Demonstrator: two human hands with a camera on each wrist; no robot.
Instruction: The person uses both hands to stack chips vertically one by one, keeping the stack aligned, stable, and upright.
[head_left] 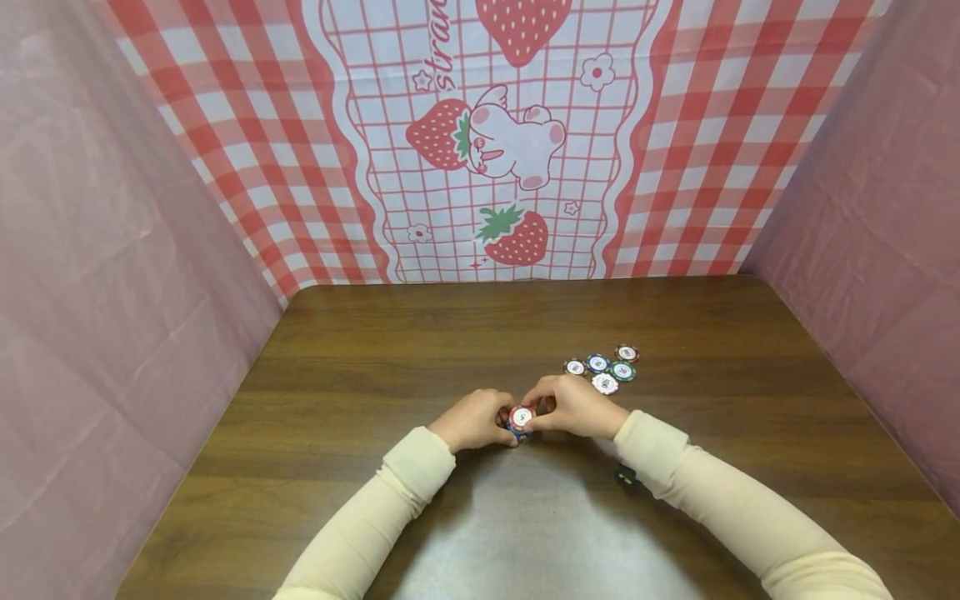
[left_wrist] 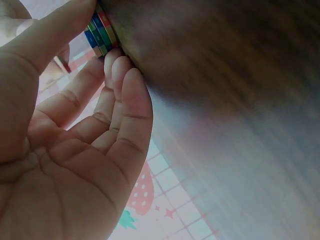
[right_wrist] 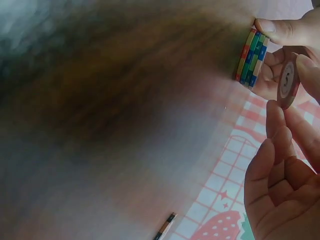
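Note:
In the head view my left hand (head_left: 476, 418) steadies a short stack of poker chips (right_wrist: 251, 57) on the table, thumb on one side and fingertips on the other. The stack's edges show red, green and blue in the left wrist view. My right hand (head_left: 573, 407) pinches a red poker chip (head_left: 522, 417) between thumb and fingers. The right wrist view has this red chip tilted on edge, apart from the stack.
Behind my right hand several loose chips lie flat, among them a white chip (head_left: 604, 383), a green chip (head_left: 622, 371) and a blue chip (head_left: 597, 363). A dark chip (head_left: 625, 476) is partly hidden by my right sleeve. The wooden table (head_left: 360, 333) meets a checked cloth behind.

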